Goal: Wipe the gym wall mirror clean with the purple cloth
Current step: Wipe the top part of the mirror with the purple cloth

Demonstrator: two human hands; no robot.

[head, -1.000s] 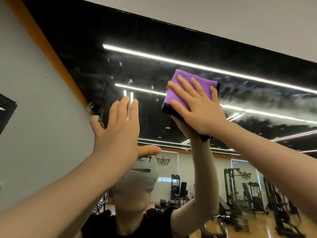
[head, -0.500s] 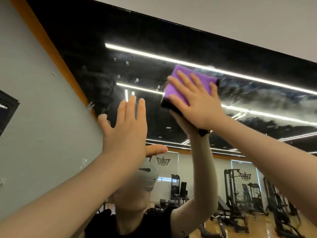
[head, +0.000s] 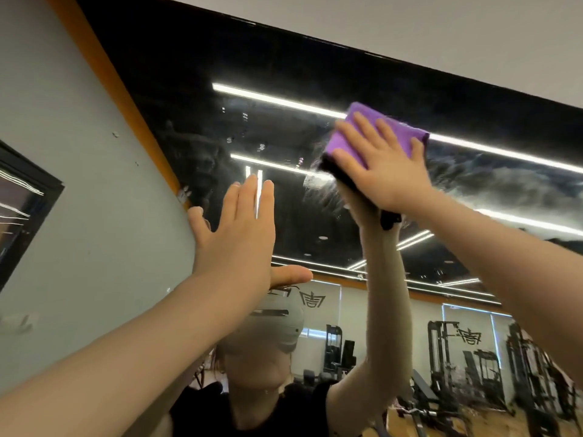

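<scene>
right hand (head: 386, 171) pressing purple cloth (head: 366, 134), mirror (head: 284, 58)

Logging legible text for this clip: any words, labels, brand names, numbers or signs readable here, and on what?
No readable words or numbers anywhere.
Black emblem reflected in the mirror on the far wall: a logo shape, no letters legible.
Second emblem, same design, reflected further right: also not legible as text.
Purple cloth under the right hand: no label visible.
</scene>
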